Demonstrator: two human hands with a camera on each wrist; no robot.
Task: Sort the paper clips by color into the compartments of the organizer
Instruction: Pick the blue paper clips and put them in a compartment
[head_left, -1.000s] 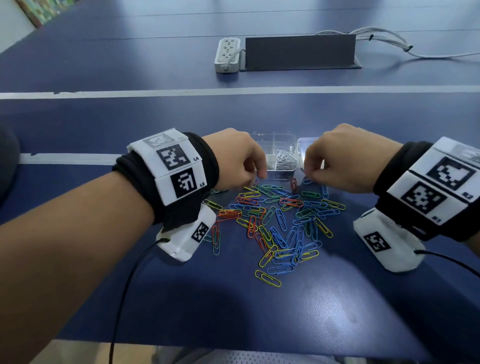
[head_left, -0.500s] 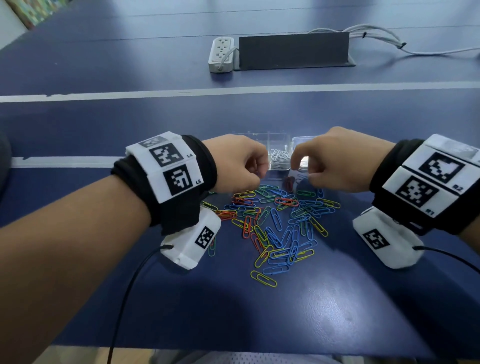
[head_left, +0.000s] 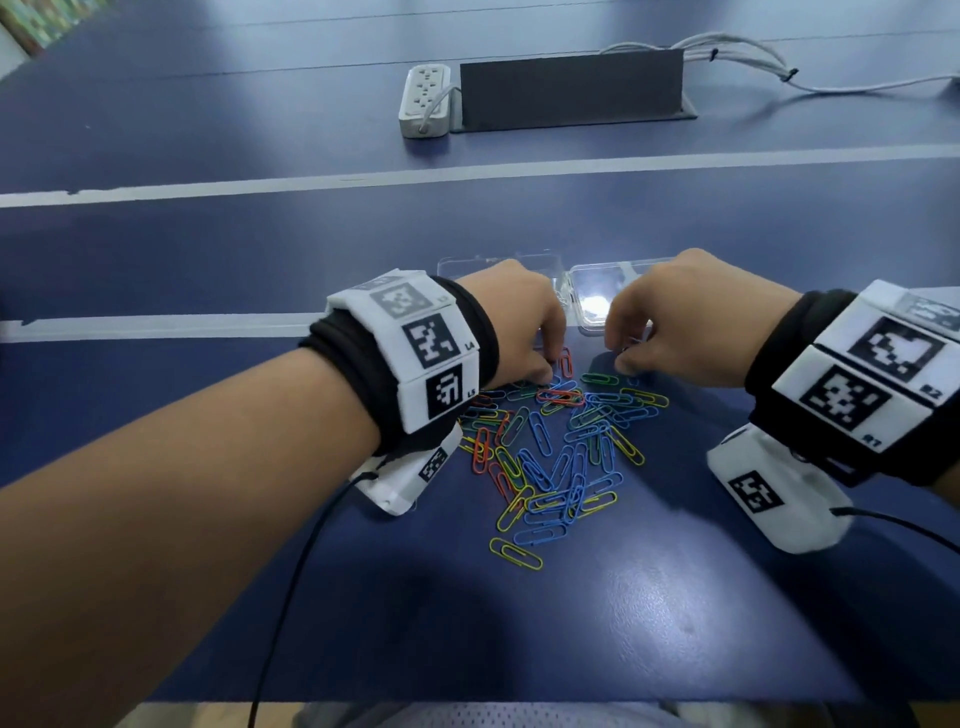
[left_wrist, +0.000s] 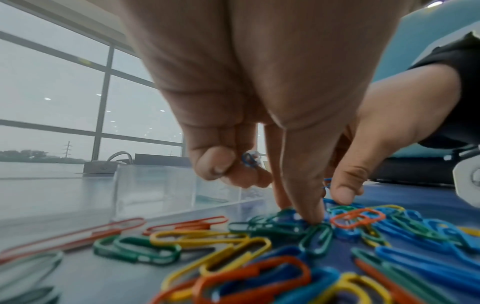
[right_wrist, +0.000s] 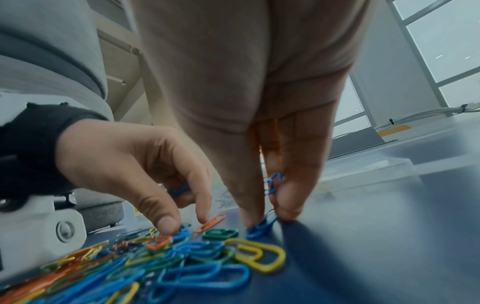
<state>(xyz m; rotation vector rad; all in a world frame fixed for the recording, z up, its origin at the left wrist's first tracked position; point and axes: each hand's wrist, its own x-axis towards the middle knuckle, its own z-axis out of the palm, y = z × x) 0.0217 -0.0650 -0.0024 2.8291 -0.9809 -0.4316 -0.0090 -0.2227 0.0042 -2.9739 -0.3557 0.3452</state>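
A loose pile of paper clips (head_left: 561, 447), blue, green, yellow, orange and red, lies on the blue table. Just behind it stands the clear organizer (head_left: 498, 262), mostly hidden by my hands. My left hand (head_left: 545, 374) pushes two fingertips into the pile's far edge (left_wrist: 298, 214), while its curled fingers hold a blue clip (left_wrist: 249, 159). My right hand (head_left: 621, 364) pinches a blue clip (right_wrist: 262, 226) lying on the table. Higher up between its fingers it keeps more blue clips (right_wrist: 274, 181).
A clear tray or lid (head_left: 597, 275) lies right of the organizer. Far back are a white power strip (head_left: 426, 98), a dark upright panel (head_left: 571, 88) and grey cables (head_left: 753, 57). The table's near edge (head_left: 467, 704) runs below the pile.
Half a second ago both hands hovered close together by the organizer. They have since come down, and their fingertips now touch the far edge of the pile.
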